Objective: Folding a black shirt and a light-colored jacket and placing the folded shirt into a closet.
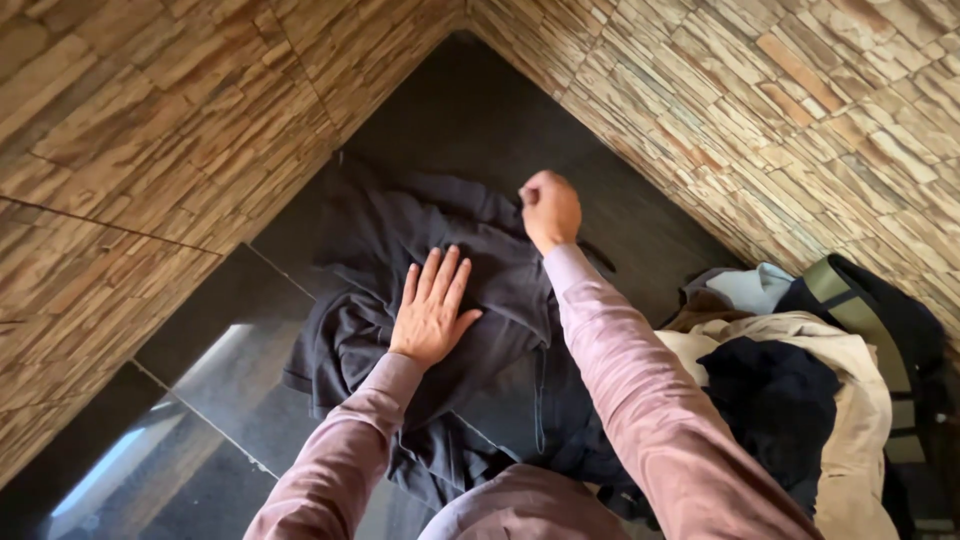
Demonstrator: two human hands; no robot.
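A dark grey garment (400, 250) lies spread on a dark polished floor (230, 370) in a corner between two stone-clad walls. My left hand (432, 308) rests flat on the middle of the garment, fingers spread. My right hand (549, 207) is closed in a fist on the garment's far edge, pinching a fold of the cloth. Both arms wear pale pink sleeves.
A heap of clothes (780, 390) lies at the right: beige, black, white and olive pieces. Stone-tile walls (150, 130) close in on the left and the right, meeting at the far corner. Bare floor shows at the lower left.
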